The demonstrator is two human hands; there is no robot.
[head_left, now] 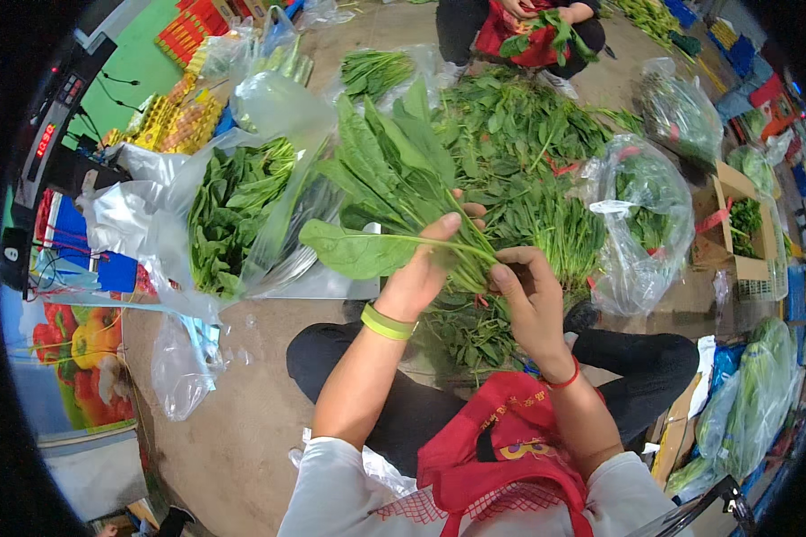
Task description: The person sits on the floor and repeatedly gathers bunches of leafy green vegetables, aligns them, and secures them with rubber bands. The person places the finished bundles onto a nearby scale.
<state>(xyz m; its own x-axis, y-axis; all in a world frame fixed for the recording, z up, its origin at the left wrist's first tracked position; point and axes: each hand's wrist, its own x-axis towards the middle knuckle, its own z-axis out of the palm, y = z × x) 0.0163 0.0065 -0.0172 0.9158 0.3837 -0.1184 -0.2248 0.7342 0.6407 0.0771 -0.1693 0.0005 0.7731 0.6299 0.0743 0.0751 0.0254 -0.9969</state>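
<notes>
A bunch of long-leafed greens (394, 170) rises from my left hand (434, 259), whose fingers wrap round its stems. One broad leaf (349, 251) lies sideways across that hand. My right hand (528, 304) pinches the lower stem ends, where a small red tie (482, 299) partly shows. Loose greens (519, 125) and laid-out bunches (551, 237) cover the floor beneath and beyond my hands. To the left, an open plastic bag holds more greens (237, 206); to the right is a clear bag (640, 268) with greens inside.
A co-worker (528, 36) sits opposite, holding greens. A scale display (54, 116) and yellow egg trays (179, 116) stand at the left. A cardboard box (743, 264) and long bagged vegetables (752, 403) are at the right. A loose plastic bag (179, 376) lies at the lower left.
</notes>
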